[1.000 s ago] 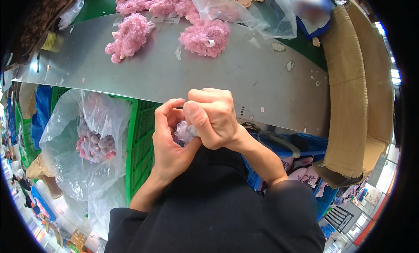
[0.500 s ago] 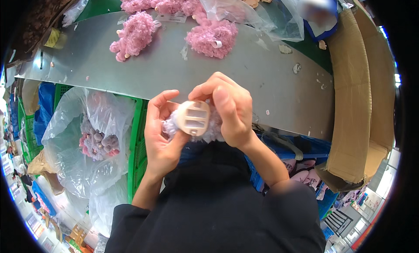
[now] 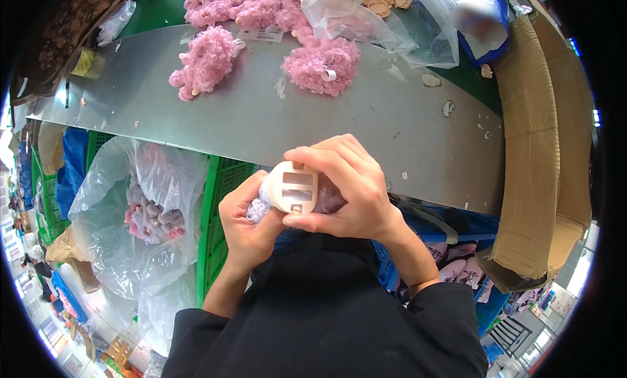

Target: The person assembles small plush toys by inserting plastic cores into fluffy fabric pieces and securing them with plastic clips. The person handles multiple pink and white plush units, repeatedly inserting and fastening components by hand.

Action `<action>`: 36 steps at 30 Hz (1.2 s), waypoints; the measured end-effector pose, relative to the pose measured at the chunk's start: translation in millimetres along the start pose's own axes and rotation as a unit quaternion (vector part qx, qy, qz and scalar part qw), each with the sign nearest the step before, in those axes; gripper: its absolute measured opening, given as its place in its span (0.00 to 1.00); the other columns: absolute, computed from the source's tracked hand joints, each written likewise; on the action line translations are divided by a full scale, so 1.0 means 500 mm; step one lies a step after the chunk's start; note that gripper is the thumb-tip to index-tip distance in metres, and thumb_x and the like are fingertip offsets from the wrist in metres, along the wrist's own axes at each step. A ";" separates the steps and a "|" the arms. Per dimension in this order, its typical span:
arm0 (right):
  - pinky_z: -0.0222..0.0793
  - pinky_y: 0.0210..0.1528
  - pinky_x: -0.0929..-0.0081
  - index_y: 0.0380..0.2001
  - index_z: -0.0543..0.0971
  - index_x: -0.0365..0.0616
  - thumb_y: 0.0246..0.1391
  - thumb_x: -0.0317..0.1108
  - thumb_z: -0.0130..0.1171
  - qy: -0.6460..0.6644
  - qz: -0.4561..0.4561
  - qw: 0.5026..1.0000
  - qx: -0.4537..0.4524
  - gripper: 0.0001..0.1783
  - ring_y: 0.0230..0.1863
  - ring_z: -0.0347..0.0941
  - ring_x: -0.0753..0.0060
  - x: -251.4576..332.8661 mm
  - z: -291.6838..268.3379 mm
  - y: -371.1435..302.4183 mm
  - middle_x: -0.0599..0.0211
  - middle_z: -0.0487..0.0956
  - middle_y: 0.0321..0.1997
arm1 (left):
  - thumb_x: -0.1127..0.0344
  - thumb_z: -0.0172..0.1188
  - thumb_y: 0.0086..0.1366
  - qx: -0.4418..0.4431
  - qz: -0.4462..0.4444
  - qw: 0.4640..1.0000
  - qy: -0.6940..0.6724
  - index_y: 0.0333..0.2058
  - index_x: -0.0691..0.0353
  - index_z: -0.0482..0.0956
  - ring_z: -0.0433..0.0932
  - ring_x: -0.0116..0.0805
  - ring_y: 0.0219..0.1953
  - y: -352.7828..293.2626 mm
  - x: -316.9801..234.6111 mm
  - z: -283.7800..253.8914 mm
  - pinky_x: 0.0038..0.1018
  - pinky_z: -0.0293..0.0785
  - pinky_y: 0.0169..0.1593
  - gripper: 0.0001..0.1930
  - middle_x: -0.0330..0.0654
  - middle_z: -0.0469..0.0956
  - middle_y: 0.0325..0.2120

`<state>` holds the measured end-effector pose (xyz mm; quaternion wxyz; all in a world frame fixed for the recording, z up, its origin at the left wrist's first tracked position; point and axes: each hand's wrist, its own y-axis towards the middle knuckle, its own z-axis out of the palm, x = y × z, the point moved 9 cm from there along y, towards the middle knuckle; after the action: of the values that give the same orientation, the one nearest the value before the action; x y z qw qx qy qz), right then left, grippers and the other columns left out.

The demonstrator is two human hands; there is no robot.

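A round cream plastic piece (image 3: pixel 286 190) with two rectangular slots faces up between my hands, in front of my chest. Lilac-grey curly plush (image 3: pixel 258 209) shows around and behind it. My left hand (image 3: pixel 245 224) is closed round the plush at the piece's left side, its fingertips mostly hidden. My right hand (image 3: pixel 358 190) grips the piece's right side, with the index finger at the top rim and the thumb at the bottom rim. Beyond my hands, two pink curly plush pieces, one on the left (image 3: pixel 204 61) and one on the right (image 3: pixel 320 68), lie on the metal table (image 3: pixel 228 117).
More pink plush (image 3: pixel 261 12) is heaped at the far side beside a clear plastic bag (image 3: pixel 418 38) and cream plastic parts (image 3: pixel 385 0). At left, a clear bag (image 3: pixel 98 208) with grey and pink plush sits by a green crate (image 3: pixel 210 237). A cardboard box (image 3: pixel 528 149) stands right.
My right thumb has come down to the bottom rim of the cream piece, and the hand now spans it. My left fingers have curled in. The piece sits slightly lower in view.
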<state>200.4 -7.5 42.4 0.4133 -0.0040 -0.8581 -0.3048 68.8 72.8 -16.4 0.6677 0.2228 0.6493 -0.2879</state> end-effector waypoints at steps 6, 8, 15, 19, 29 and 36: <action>0.78 0.43 0.63 0.47 0.81 0.35 0.44 0.54 0.78 -0.055 -0.059 0.994 -0.068 0.37 0.40 0.81 0.54 0.019 -0.038 -0.014 0.54 0.84 0.42 | 0.72 0.65 0.58 0.002 0.025 1.000 0.006 0.35 0.67 0.78 0.70 0.19 0.31 -0.003 0.002 -0.008 0.19 0.65 0.34 0.07 0.34 0.74 0.27; 0.79 0.43 0.64 0.49 0.82 0.34 0.45 0.53 0.77 -0.004 -0.011 0.998 -0.068 0.36 0.41 0.81 0.55 -0.006 -0.029 -0.024 0.52 0.83 0.45 | 0.72 0.65 0.58 0.014 0.055 0.998 0.024 0.37 0.68 0.79 0.71 0.21 0.31 -0.006 -0.011 -0.003 0.21 0.66 0.34 0.09 0.35 0.75 0.28; 0.80 0.43 0.64 0.49 0.83 0.32 0.57 0.56 0.68 0.047 -0.062 0.996 -0.049 0.34 0.43 0.82 0.56 0.018 -0.025 -0.028 0.49 0.83 0.44 | 0.74 0.67 0.55 0.024 0.109 0.992 0.050 0.40 0.68 0.81 0.72 0.26 0.31 -0.010 -0.034 0.006 0.23 0.68 0.36 0.13 0.37 0.75 0.30; 0.80 0.42 0.63 0.46 0.84 0.36 0.49 0.55 0.75 0.008 -0.080 0.994 -0.073 0.34 0.40 0.83 0.53 0.043 -0.039 -0.028 0.51 0.84 0.43 | 0.74 0.68 0.55 0.033 0.105 0.994 0.005 0.38 0.67 0.80 0.72 0.25 0.31 -0.018 -0.028 0.013 0.22 0.67 0.36 0.12 0.37 0.75 0.31; 0.82 0.41 0.63 0.41 0.85 0.40 0.51 0.50 0.73 -0.043 -0.118 0.989 -0.076 0.25 0.41 0.82 0.52 0.105 -0.046 -0.025 0.48 0.83 0.47 | 0.73 0.71 0.56 0.046 0.106 0.993 -0.012 0.39 0.65 0.82 0.75 0.23 0.33 -0.026 -0.049 0.019 0.21 0.69 0.36 0.11 0.36 0.77 0.32; 0.81 0.44 0.63 0.42 0.83 0.39 0.40 0.33 0.75 -0.028 -0.084 0.994 -0.060 0.22 0.42 0.79 0.54 0.101 -0.041 -0.031 0.50 0.80 0.46 | 0.74 0.71 0.53 0.082 0.037 0.996 -0.029 0.36 0.64 0.80 0.75 0.21 0.32 -0.024 -0.033 0.022 0.21 0.70 0.36 0.11 0.34 0.76 0.29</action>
<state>177.7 -43.6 79.9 0.3612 0.0349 -0.8468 -0.3889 68.8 58.2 1.7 0.6756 0.2921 0.5954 -0.3220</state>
